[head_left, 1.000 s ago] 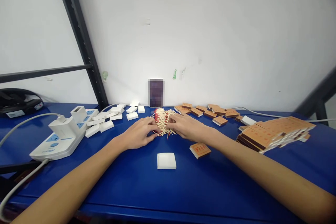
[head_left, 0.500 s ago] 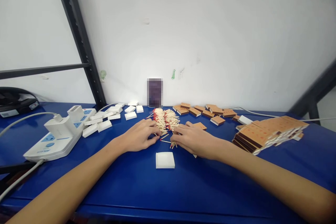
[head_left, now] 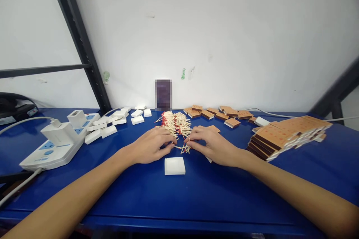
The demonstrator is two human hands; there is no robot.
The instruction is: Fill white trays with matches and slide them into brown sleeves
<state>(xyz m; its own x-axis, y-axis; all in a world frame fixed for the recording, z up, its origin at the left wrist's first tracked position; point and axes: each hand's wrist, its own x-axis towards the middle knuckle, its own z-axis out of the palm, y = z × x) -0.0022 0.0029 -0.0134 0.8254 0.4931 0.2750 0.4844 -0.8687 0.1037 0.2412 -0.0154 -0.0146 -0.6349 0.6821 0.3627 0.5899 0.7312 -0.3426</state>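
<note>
Match pile [head_left: 169, 120]: frame centre, most matches heaped here; small bunch [head_left: 185, 149] apart, just below | left hand [head_left: 153, 145]: fingers curled beside pile; grip cannot be told | right hand [head_left: 215, 145]: fingertips nearly together at bunch; hold unclear | white box [head_left: 174, 166]: lower centre

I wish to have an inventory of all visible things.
table: one, blue, below
wall: one, white, behind
frame bars: several, black, both sides
blurred panel: one, purple, against wall
unclear device: one, black, far left
power strip: one, white, blue, left
chargers: two, white, on strip
cables: several, white, mostly left
small boxes: about twelve, white, back left
near box: one, white, front centre
scattered matchboxes: many, orange, right half
matchbox stack: one, orange, right
match pile: one, pale and red, centre
loose matches: several, likewise, before pile
forearms: two, bare, lower corners
left hand: one, bare, beside pile
right hand: one, bare, by loose matches
</note>
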